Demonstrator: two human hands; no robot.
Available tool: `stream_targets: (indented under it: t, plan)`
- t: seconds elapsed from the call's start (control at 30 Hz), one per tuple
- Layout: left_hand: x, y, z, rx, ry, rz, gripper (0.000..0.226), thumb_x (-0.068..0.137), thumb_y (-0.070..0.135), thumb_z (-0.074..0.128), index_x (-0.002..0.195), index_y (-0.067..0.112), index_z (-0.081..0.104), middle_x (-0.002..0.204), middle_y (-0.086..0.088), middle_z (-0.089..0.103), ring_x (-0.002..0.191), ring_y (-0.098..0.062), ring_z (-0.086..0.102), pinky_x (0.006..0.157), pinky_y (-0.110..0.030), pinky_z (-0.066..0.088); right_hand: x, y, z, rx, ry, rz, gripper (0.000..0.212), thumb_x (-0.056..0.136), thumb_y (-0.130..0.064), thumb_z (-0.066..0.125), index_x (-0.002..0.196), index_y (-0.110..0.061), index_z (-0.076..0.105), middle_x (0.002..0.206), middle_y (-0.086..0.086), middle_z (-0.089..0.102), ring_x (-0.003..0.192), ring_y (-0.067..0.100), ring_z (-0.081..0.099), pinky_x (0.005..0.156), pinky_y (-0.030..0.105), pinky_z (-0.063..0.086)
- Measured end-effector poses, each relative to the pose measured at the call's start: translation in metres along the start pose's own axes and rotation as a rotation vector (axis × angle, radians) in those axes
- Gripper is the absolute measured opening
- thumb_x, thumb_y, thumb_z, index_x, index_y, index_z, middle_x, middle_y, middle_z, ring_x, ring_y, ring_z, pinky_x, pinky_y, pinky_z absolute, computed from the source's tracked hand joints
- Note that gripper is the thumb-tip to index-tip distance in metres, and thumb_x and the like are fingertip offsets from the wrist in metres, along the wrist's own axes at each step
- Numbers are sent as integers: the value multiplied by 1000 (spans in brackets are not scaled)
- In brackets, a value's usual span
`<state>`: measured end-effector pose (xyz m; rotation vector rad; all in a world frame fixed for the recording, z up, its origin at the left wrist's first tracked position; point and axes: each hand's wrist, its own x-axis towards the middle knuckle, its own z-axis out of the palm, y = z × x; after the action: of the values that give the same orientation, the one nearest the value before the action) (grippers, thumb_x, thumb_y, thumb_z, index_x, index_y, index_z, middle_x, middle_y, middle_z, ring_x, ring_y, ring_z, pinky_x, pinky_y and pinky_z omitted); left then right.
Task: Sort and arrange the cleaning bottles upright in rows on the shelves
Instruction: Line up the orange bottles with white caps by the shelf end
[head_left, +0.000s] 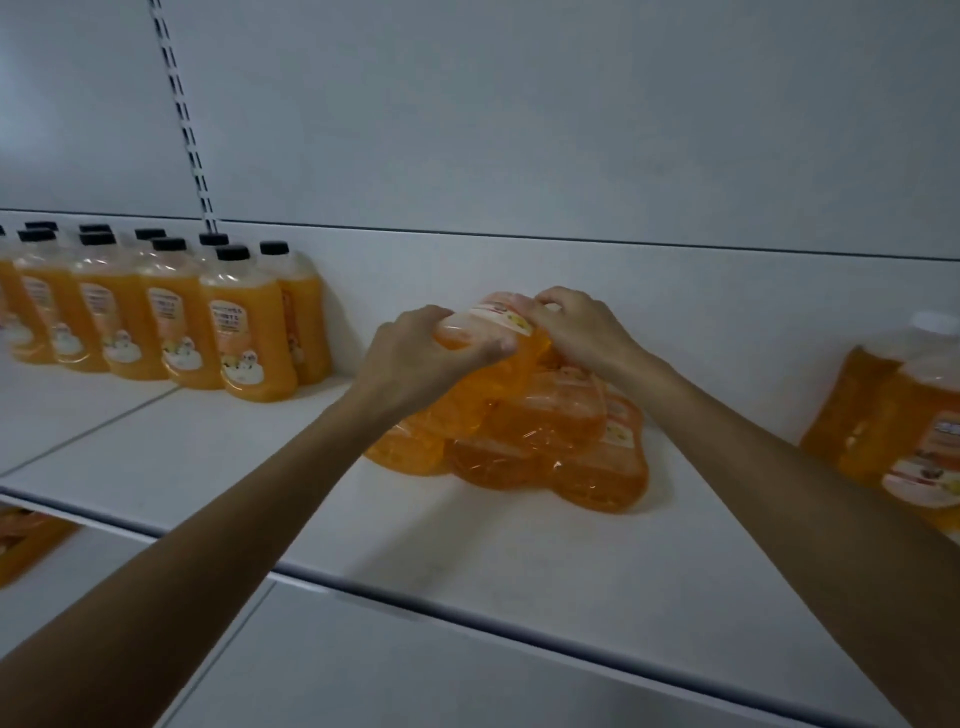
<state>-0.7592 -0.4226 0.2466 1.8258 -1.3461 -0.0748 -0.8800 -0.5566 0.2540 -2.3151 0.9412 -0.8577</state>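
While upright bottles (156, 317) line the shelf (467, 545), the left hand (415, 353) and right hand (576, 327) grip the top bottle (488, 332) of a heap (545, 441), fingers curled round it.

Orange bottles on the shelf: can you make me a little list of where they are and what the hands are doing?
standing bottles: upright rows, black caps, left on the shelf
pile: orange bottles lying down, mid-shelf
top bottle: lies on the pile
left hand: grips the top bottle
right hand: grips it too
bottles at right: blurry, partly cut off
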Motion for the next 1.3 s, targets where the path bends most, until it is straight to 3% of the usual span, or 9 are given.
stream_targets:
  t: [0.13,0.2,0.37,0.6,0.77,0.93,1.03,1.13,1.3]
  plan:
    - [-11,9,7,-134,133,131,91,53,69,59,129,20,49,112,6,61,95,-8,58,75,-22,52,-3,1,-8,231,215,-89,45,90,-51,53,125,-23,52,107,-8,57,86,-1,57,63,10,43]
    - [-13,23,9,-187,180,174,92,52,68,61,131,24,45,108,14,55,95,-3,54,75,-14,47,-1,-4,-21,377,250,-126,45,88,-48,58,127,-29,47,116,-2,59,97,8,62,69,15,49]
    - [-13,59,31,-225,153,273,92,62,54,74,139,26,31,132,8,50,103,1,43,68,-1,34,-16,-13,-83,527,293,-141,74,81,-34,70,142,-33,29,122,5,54,101,16,63,68,21,56]
    - [-30,104,110,-352,-104,351,102,56,34,87,138,28,26,122,15,48,100,5,49,71,1,38,-69,19,-158,59,95,-89,106,70,-21,80,150,-30,11,133,2,48,98,1,54,69,6,48]
    - [-55,115,175,-373,-227,329,114,55,33,89,142,21,17,134,2,40,121,-10,44,95,-25,45,-105,54,-177,-109,-8,-16,102,68,-21,83,148,-33,21,131,-5,42,100,5,50,66,2,46]
    - [-62,107,214,-298,-221,257,128,52,31,88,146,13,4,143,-8,33,128,-22,40,103,-34,41,-123,90,-156,-296,58,-74,91,61,-23,86,135,-32,34,119,1,44,111,19,43,87,33,49]
    - [-61,104,219,-236,-241,200,114,60,30,84,146,16,10,141,-7,38,126,-24,44,100,-23,36,-121,102,-150,-317,72,-83,93,61,-25,86,136,-31,32,114,-1,40,110,18,40,91,39,48]
    - [-59,98,218,-2,-213,197,105,68,49,74,146,20,9,137,-6,44,122,-26,45,101,-43,42,-112,109,-149,-424,61,-122,91,64,-26,85,135,-29,29,119,1,40,110,15,35,89,36,48]
    - [-67,92,218,425,-391,205,55,91,51,42,132,15,40,133,-11,45,122,-27,40,105,-39,33,-89,120,-147,-555,89,-65,93,68,-20,82,140,-22,23,131,11,34,124,25,33,87,35,45]
